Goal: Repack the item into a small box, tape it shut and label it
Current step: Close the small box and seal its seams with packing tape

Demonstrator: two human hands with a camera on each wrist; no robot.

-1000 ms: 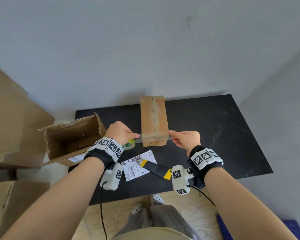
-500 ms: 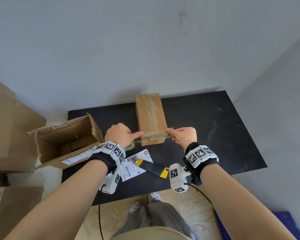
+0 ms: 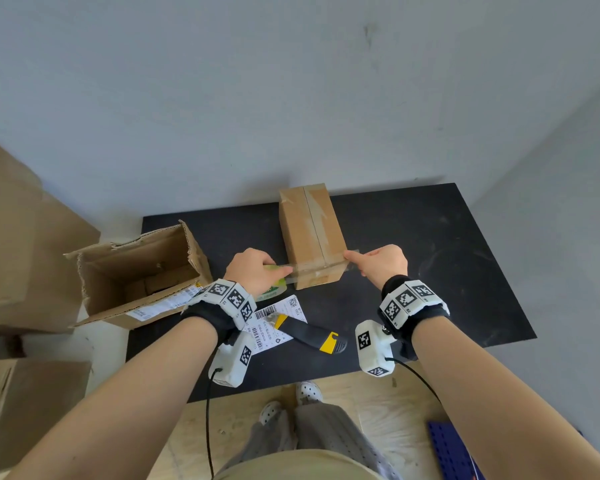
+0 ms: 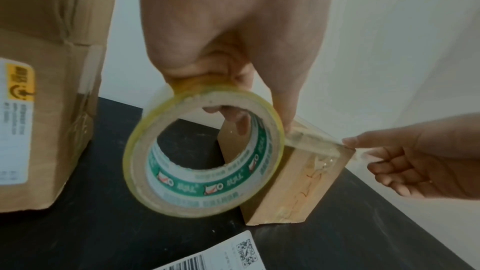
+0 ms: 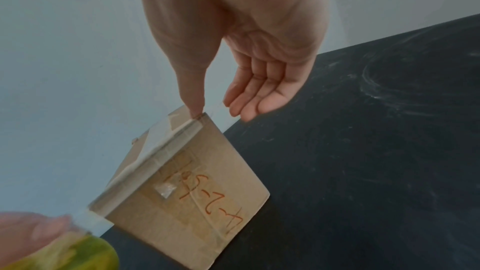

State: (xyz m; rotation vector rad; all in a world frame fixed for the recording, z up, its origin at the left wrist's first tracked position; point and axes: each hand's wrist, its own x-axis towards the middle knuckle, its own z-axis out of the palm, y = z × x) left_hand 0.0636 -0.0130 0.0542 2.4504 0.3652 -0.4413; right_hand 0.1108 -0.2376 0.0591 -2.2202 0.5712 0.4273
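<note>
Left hand (image 4: 228, 34) grips the tape roll (image 4: 202, 151): fingers hooked through the core, thumb on the outer wrap, roll held off the table just left of the small box (image 3: 312, 237). Right hand (image 3: 378, 265) is flat and relaxed, thumb tip pressing the free tape end down at the box's near right top edge; the other fingers (image 5: 254, 93) are straight and apart from the cardboard, nothing wrapped.

Clear tape strip (image 4: 311, 143) runs taut from roll to that thumb, across the near end of the box top, crosswise to the centre seam. Seam already has a lengthwise strip over it.

Small box sits closed on the black table (image 3: 447, 271), long axis near-to-far, far end close to the wall. Near end face carries red handwritten marks (not legible).

Other items:
- shipping label (image 3: 278, 323), loose on the table near the box, left of centre, barcode up
- utility knife (image 3: 312, 336), black and yellow, lying partly on the label
- open cardboard box (image 3: 136, 275) at the table's left edge, tipped with its mouth toward the camera, printed label on its near side
- more cartons (image 3: 21, 237) stacked further left, off the table

Both wrists wear camera bands with marker tags.
</note>
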